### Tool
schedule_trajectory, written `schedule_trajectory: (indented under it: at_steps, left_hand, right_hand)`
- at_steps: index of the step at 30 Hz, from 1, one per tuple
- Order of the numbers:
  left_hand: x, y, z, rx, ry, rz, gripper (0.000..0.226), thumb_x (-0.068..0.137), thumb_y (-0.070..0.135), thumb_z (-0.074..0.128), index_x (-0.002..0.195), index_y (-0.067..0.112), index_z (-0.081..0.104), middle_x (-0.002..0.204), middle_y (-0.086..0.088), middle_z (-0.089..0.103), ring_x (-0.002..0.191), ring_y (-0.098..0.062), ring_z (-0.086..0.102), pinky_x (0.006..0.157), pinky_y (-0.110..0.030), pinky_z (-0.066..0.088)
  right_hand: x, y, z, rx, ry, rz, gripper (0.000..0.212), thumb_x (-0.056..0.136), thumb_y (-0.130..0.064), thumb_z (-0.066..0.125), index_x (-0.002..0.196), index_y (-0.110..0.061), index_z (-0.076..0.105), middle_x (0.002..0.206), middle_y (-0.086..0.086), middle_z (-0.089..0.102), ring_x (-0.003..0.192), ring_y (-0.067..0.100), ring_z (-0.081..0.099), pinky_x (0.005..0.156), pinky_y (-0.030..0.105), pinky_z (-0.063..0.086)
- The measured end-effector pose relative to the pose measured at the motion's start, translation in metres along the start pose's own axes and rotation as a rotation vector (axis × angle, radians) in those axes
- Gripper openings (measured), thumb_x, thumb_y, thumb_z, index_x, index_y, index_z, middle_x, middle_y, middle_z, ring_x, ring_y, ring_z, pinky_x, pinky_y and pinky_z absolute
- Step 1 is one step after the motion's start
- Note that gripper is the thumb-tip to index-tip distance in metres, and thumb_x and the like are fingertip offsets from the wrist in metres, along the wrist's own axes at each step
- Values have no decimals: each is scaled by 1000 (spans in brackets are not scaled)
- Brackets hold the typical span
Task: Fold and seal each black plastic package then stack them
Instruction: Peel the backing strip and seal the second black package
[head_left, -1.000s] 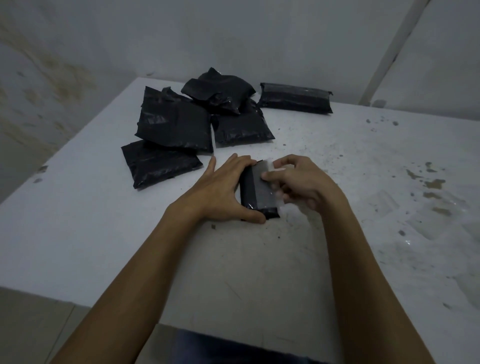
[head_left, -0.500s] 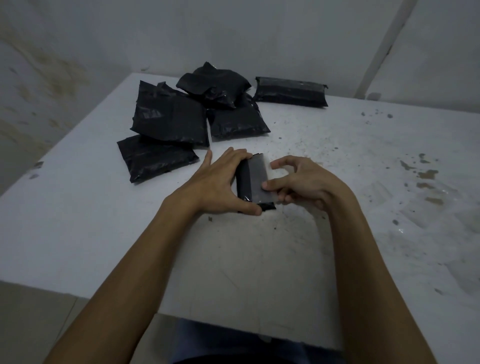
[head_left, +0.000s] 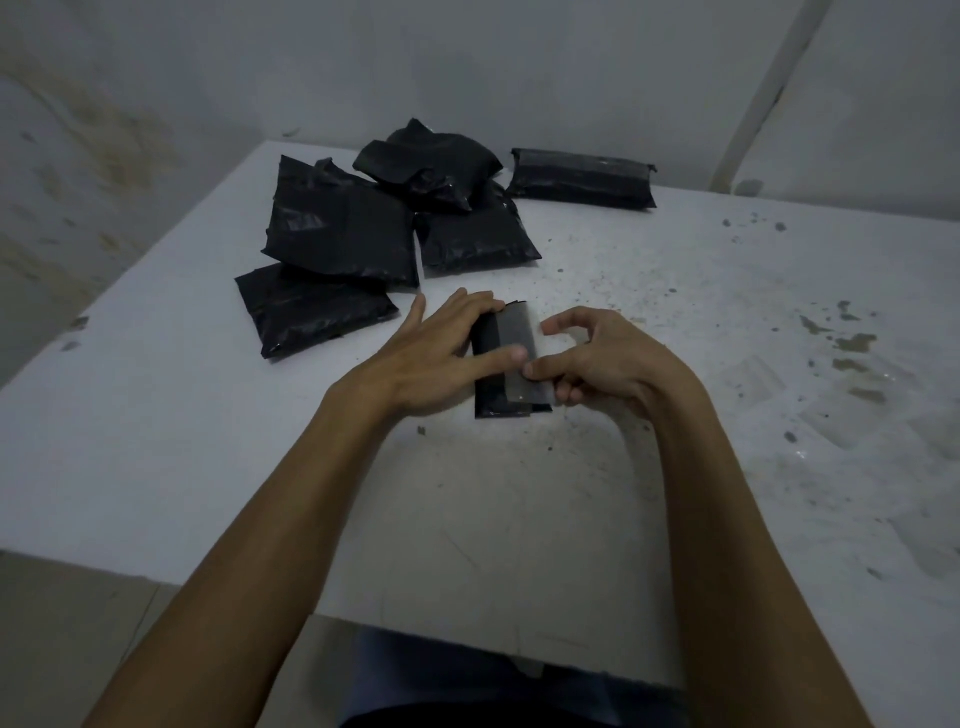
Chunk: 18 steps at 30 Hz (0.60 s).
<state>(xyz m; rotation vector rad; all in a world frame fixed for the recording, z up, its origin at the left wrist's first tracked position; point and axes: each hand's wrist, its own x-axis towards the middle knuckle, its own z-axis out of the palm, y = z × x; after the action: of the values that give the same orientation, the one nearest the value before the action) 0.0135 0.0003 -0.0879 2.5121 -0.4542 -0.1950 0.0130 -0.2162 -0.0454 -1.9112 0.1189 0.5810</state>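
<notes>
Pressing down w/ the left hand (head_left: 436, 358): fingers lie fairly straight across the small black package (head_left: 511, 364), thumb tip on the grey flap (head_left: 517, 332), so pkg is pinned flat, not gripped. Right hand (head_left: 608, 358) is curled at the pkg's right edge; its fingertips (head_left: 535, 370) appear to pinch the flap edge or a liner strip there, but exact contact can't be told at this res.

Pkg is located mid-table (head_left: 675, 519), just in front of the person, long axis running away from the camera. Step is judged as seal phase: fold looks done, flap is laid over but prob. not yet rubbed down.

Next move, est.: flap needs to be smoothed along its full length while the hold-down is kept, then pkg is to be moved to a stack.

Unsealed-looking pile (head_left: 384, 234) is seen far-left, well apart from the hands; one folded package (head_left: 582, 179) lies alone at the far edge, near the wall (head_left: 519, 67).
</notes>
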Motion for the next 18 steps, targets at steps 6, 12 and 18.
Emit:
schedule_trajectory:
  at_steps: [6, 12, 18]
  left_hand:
    - [-4, 2, 0, 47, -18, 11, 112, 64, 88, 62, 156, 35, 24, 164, 15, 25, 157, -9, 7, 129, -48, -8]
    - [-2, -1, 3, 95, -20, 23, 121, 60, 93, 63, 157, 35, 19, 168, 12, 21, 159, -9, 1, 128, -53, -8]
    - [-2, -2, 5, 92, -19, 30, 121, 62, 93, 63, 157, 34, 17, 169, 11, 19, 159, -10, -1, 128, -53, -8]
  right_hand:
    - [1, 2, 0, -21, 17, -2, 57, 81, -7, 85, 128, -13, 55, 62, 12, 70, 47, 15, 58, 48, 23, 51]
    - [-1, 6, 5, -108, 92, -81, 56, 80, -14, 88, 125, -19, 54, 67, 12, 73, 51, 19, 64, 51, 28, 54]
    - [3, 17, 12, -165, 210, -246, 47, 85, -18, 82, 124, -25, 56, 68, 6, 73, 62, 20, 72, 71, 40, 60]
